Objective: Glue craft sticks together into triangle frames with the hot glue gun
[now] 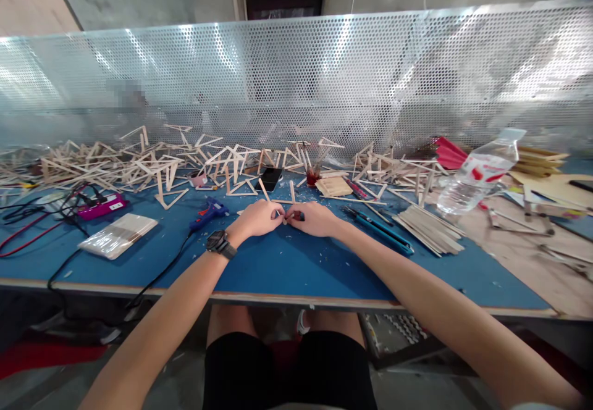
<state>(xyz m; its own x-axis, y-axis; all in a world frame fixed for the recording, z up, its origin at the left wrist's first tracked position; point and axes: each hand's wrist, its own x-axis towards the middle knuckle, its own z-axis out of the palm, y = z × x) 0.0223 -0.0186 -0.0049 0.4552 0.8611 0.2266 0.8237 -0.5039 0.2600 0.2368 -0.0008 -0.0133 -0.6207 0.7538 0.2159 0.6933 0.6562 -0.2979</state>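
Note:
My left hand (262,217), below a dark wristwatch (220,243), is closed in a pinch close above the blue table mat. My right hand (314,218) is pinched beside it, the fingertips of both almost meeting. A pale wooden stick (264,189) rises from behind my left hand, and a second wooden stick (292,191) stands up behind my right. A thin strip lies crosswise between them; whether the pieces are joined is hidden by my fingers. Left of my hands lies a blue glue gun (209,213). To the right are a blue utility knife (382,232) and a fan of flat sticks (430,230).
Stick frames (171,164) are heaped along a perforated metal screen (296,83). A phone (269,179), a jar of red liquid (312,176) and a plastic bottle (479,172) stand or lie behind. At left are a purple power strip (102,206), cables and a wrapped stick pack (119,235).

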